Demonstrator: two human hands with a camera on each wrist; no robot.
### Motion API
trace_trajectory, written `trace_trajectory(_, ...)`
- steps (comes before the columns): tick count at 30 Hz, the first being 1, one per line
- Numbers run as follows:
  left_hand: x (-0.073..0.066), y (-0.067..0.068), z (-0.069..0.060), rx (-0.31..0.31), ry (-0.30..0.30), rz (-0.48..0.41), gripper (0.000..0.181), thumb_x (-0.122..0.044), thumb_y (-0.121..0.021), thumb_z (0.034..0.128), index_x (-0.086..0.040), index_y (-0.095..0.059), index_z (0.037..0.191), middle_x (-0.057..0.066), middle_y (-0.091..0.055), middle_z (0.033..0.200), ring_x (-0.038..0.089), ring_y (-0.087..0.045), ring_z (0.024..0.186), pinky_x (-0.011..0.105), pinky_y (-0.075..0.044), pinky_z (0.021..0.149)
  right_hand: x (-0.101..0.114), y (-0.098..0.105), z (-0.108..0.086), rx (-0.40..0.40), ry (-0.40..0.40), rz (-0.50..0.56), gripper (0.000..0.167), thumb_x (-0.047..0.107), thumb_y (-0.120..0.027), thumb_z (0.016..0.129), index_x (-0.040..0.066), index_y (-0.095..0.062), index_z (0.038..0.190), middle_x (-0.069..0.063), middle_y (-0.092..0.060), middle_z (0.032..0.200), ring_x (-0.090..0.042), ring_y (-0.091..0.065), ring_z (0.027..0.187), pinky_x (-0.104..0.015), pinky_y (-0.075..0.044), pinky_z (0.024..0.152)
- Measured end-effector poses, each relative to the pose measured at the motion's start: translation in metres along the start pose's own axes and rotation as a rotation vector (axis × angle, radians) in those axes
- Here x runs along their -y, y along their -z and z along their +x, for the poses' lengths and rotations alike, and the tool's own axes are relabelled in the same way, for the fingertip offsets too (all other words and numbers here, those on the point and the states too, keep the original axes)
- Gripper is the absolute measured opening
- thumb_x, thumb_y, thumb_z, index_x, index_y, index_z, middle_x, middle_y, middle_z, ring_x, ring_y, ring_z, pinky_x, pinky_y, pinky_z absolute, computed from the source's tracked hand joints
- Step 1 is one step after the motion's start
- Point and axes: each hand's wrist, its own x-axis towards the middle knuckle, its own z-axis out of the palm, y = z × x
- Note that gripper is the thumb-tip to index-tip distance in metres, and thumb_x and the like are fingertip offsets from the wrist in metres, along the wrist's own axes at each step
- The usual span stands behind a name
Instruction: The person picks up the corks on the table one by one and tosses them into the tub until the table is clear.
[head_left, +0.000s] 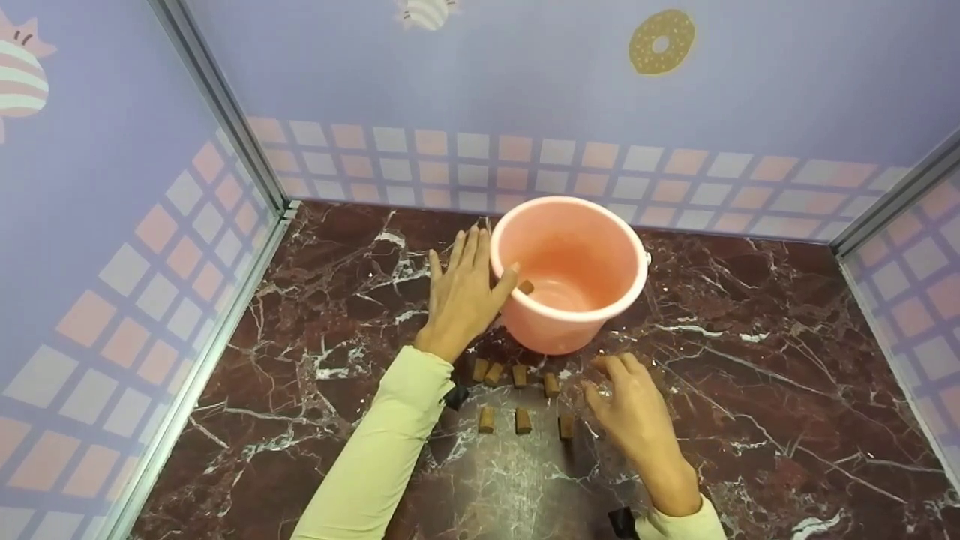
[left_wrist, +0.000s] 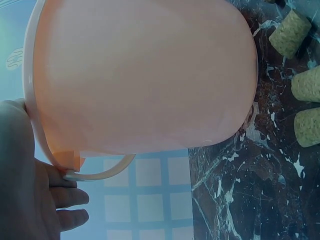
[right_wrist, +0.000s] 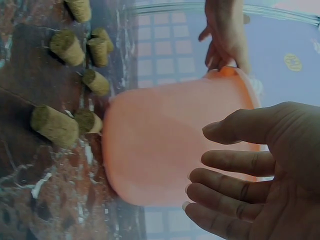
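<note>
A pink plastic bucket (head_left: pixel 551 334) stands upright on the dark marbled surface. My left hand (head_left: pixel 461 296) holds its left rim, thumb over the edge and the other fingers stretched along the outside. One cork (head_left: pixel 526 287) shows inside the bucket near that thumb. Several tapered corks (head_left: pixel 523 421) stand or lie in two loose rows in front of the bucket. To the right of these, my right hand (head_left: pixel 634 405) hovers with relaxed fingers. In the right wrist view its palm (right_wrist: pixel 295 160) faces the bucket and holds nothing.
Patterned lilac wall panels (head_left: pixel 525 90) close off the back and both sides, with metal trim (head_left: pixel 225 105) at the corners. The bucket's handle (left_wrist: pixel 107 170) hangs at its side. Marbled surface (head_left: pixel 750 390) extends to the right.
</note>
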Motion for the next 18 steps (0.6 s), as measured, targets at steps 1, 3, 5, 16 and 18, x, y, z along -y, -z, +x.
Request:
trace_trajectory(1,0.0,0.0,0.0,0.0,0.0,0.0,0.085,-0.062,-0.037,0.109,-0.003,-0.02,0.167,0.013,-0.016,0.174,0.03,-0.012,0.161,0.063,0.006,0.126,-0.001,-0.002,-0.001,0.007,-0.007,0.004,0.027,-0.003,-0.086,0.08,-0.004,-0.072,0.104,-0.015,-0.067,0.097,-0.037,-0.067,0.091,-0.055,-0.06,0.08)
trace_trajectory(3,0.0,0.0,0.0,-0.004,-0.001,-0.004,0.085,-0.062,-0.037,0.1089,-0.003,-0.02,0.167,0.013,-0.016,0.173,0.03,-0.012,0.161,0.063,0.006,0.126,-0.002,-0.006,-0.004,0.022,-0.021,0.009,0.027,-0.002,-0.087,0.081,-0.005,-0.072,0.104,-0.015,-0.067,0.099,-0.038,-0.068,0.093,-0.055,-0.06,0.082)
trace_trajectory(5,0.0,0.0,0.0,-0.005,-0.002,-0.005,0.085,-0.063,-0.036,0.1089,-0.003,-0.021,0.167,0.013,-0.017,0.173,0.03,-0.013,0.161,0.063,0.005,0.126,-0.005,-0.01,-0.005,0.028,-0.023,0.007,0.028,-0.001,-0.087,0.081,-0.005,-0.072,0.104,-0.016,-0.068,0.099,-0.038,-0.068,0.093,-0.056,-0.06,0.083)
trace_trajectory(16,0.0,0.0,0.001,-0.008,-0.003,-0.009,0.083,-0.06,-0.039,0.1096,-0.003,-0.021,0.167,0.014,-0.017,0.173,0.031,-0.013,0.161,0.064,0.005,0.126,-0.015,-0.028,-0.015,0.078,-0.049,-0.022,0.029,-0.002,-0.087,0.08,-0.005,-0.071,0.104,-0.015,-0.065,0.096,-0.037,-0.066,0.088,-0.054,-0.06,0.076)
trace_trajectory(18,0.0,0.0,0.0,-0.006,-0.003,-0.008,0.083,-0.06,-0.039,0.1095,-0.003,-0.021,0.167,0.014,-0.017,0.173,0.031,-0.013,0.161,0.064,0.005,0.126,-0.017,-0.03,-0.017,0.083,-0.044,-0.025,0.03,-0.002,-0.088,0.079,-0.005,-0.071,0.103,-0.016,-0.065,0.094,-0.037,-0.066,0.087,-0.054,-0.059,0.074)
